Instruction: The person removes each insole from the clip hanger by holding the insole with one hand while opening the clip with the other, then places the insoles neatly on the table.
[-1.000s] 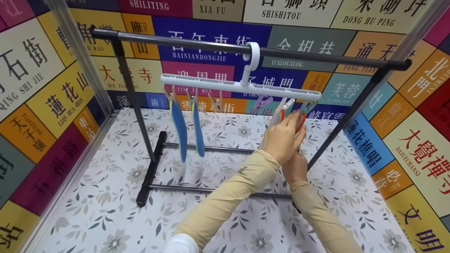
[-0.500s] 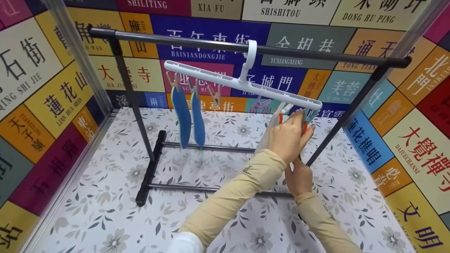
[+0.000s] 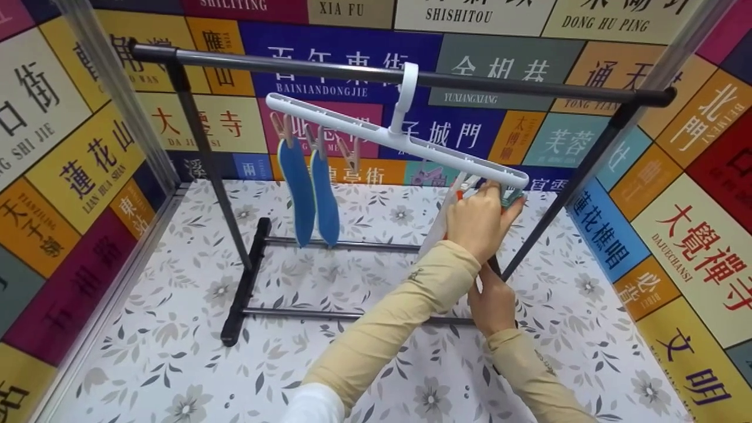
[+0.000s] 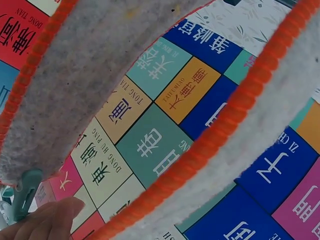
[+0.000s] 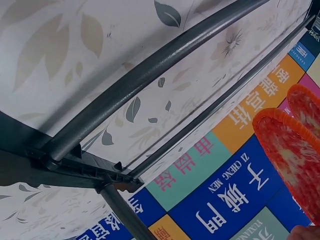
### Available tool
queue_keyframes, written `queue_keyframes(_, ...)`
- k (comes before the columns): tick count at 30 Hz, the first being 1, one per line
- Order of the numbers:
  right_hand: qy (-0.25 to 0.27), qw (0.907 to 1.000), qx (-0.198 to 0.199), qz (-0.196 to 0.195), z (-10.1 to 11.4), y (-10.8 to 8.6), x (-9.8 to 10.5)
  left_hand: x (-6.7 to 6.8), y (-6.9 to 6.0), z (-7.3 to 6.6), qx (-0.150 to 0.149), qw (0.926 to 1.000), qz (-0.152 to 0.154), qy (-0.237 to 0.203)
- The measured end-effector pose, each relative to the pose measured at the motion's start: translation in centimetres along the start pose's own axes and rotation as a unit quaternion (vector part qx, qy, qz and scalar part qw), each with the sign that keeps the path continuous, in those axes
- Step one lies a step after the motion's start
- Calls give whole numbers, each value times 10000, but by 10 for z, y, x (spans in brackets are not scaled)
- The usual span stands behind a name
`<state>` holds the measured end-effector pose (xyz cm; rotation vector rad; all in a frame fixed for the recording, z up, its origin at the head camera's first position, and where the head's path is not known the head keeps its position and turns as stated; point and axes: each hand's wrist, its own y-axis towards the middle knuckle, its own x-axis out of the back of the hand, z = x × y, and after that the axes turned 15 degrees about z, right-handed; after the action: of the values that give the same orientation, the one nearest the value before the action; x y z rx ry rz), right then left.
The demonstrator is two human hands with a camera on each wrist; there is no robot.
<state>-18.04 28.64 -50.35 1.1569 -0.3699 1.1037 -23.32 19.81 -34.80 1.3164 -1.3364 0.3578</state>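
Observation:
A white clip hanger (image 3: 382, 129) hangs from the dark rail, tilted down at its right end. My left hand (image 3: 477, 223) pinches the teal clothespin (image 4: 27, 195) there; the pin bites a grey fuzzy insole (image 4: 75, 75) with an orange stitched edge. My right hand (image 3: 494, 302) is just below and seems to hold that insole low down, its fingers partly hidden by the left hand. In the right wrist view a fingertip (image 5: 304, 232) lies beside a red-faced insole (image 5: 290, 160). A second orange-edged insole (image 3: 437, 229) hangs from a white clip, left of the hands.
Two blue insoles (image 3: 296, 194) hang from clips at the hanger's left end. A bare pinkish clip (image 3: 351, 155) and a purple clip (image 3: 429, 176) hang between. The black rack (image 3: 244, 288) stands on a flowered white surface, with colourful printed walls (image 3: 652, 229) around.
The hanger's right end has dropped and its left end has risen, with the blue insoles swinging. My right hand has moved lower, while the left stays at the teal clothespin.

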Motion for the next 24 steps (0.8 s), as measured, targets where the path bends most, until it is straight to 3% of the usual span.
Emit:
queue_keyframes(4,80,10000,44,-15,0,-2,0,-1,0,1,-43,9999,-130,-15)
queue_keyframes(12,144,9992,282,-248,-4,-6,-2,1,-2,2,-198,9997,-55,144)
queue_keyframes(24,223,9987,176,-429,-8,-28,-2,2,-1,4,-202,9998,-47,81)
